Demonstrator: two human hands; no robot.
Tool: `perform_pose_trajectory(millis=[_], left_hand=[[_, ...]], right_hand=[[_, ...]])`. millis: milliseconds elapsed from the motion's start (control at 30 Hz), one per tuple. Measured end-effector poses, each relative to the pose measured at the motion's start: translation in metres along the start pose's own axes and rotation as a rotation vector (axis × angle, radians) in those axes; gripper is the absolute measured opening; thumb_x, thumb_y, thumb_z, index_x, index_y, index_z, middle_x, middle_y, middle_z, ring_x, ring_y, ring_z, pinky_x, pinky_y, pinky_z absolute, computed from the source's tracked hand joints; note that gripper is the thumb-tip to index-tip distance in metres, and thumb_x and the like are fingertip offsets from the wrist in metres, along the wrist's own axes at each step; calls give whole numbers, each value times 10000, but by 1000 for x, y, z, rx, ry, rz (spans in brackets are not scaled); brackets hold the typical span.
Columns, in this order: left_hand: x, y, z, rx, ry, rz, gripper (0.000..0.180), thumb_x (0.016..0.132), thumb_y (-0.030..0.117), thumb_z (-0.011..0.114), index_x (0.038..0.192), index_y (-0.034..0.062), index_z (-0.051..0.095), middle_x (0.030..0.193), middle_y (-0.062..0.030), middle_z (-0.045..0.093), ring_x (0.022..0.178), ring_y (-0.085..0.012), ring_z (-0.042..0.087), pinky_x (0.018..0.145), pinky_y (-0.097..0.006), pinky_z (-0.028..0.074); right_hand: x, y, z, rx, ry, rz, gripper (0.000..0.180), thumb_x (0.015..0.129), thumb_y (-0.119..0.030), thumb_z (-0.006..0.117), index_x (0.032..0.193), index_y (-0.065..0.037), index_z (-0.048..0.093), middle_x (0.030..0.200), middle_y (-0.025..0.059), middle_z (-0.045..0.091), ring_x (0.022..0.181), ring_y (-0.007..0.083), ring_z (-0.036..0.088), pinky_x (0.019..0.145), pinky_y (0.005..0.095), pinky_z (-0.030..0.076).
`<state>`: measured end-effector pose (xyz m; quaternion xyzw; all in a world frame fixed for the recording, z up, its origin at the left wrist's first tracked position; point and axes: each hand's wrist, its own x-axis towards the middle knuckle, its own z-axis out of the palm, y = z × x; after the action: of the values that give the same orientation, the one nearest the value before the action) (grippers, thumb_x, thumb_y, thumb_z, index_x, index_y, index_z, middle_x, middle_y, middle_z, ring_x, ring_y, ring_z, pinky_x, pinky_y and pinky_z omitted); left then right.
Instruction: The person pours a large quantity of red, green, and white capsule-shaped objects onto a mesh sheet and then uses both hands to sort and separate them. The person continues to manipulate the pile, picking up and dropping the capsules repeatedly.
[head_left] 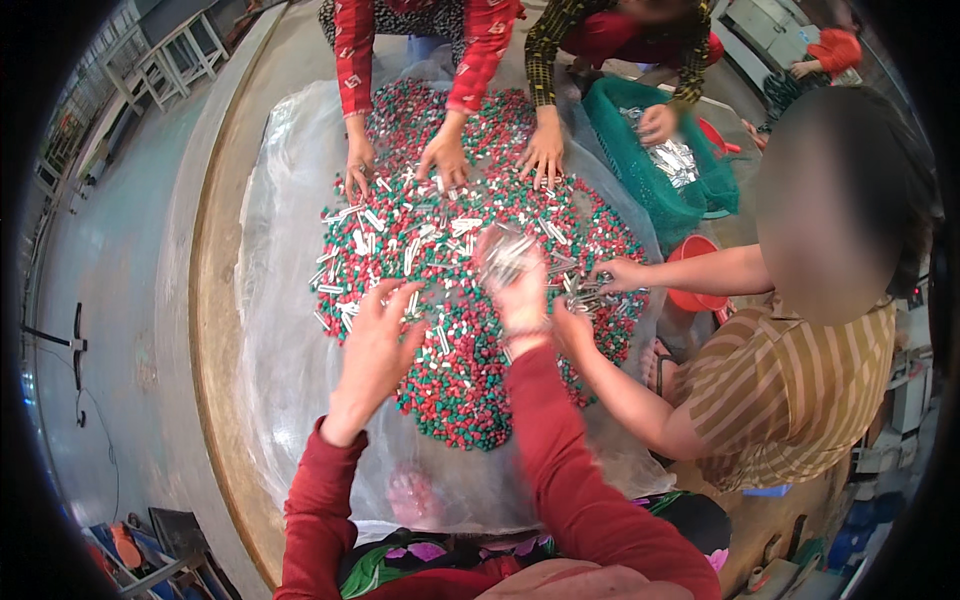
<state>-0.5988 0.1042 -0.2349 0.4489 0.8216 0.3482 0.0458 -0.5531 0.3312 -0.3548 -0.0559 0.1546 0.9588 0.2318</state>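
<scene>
Red, green and white pebble-like pieces [455,400] lie in a wide heap, with slim silver metal strips [412,255] scattered over them. Above the left part of the heap is my left hand [375,340], its fingers spread and nothing in it. My right hand [522,300], smeared by motion, is over the middle, closed round a bunch of shiny metal strips [505,255]. Close to its right, a co-worker's two hands [572,325] are among more strips. Across the heap, other people's hands [445,155] reach into the pieces.
Under the heap is a clear plastic sheet [290,230]. At the far right stands a green mesh-lined basket [625,160] holding silver strips, with a red tub [695,260] nearer. A co-worker in a striped shirt [800,390] crouches at my right. A raised floor edge [205,300] runs along the left.
</scene>
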Motion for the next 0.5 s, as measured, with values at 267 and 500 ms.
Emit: perform_pose_trajectory(millis=[267,500], left_hand=[[-21,-54,-21,70,-15,-214,370,794,94,602,1158,91,535,1091,-148,541,940,-319,565,799,-382,464],[-35,-173,62,384,-365,-274,206,761,175,574,826,-20,578,772,-235,603,724,-393,591,625,-484,451]], right_hand=[[70,-214,180,-255,-96,-591,658,847,-330,439,1386,-20,223,1450,225,127,1304,456,152,1008,676,232],[47,-49,64,-1148,69,-518,358,860,-187,567,1164,-6,514,873,120,592,737,202,571,632,288,465]])
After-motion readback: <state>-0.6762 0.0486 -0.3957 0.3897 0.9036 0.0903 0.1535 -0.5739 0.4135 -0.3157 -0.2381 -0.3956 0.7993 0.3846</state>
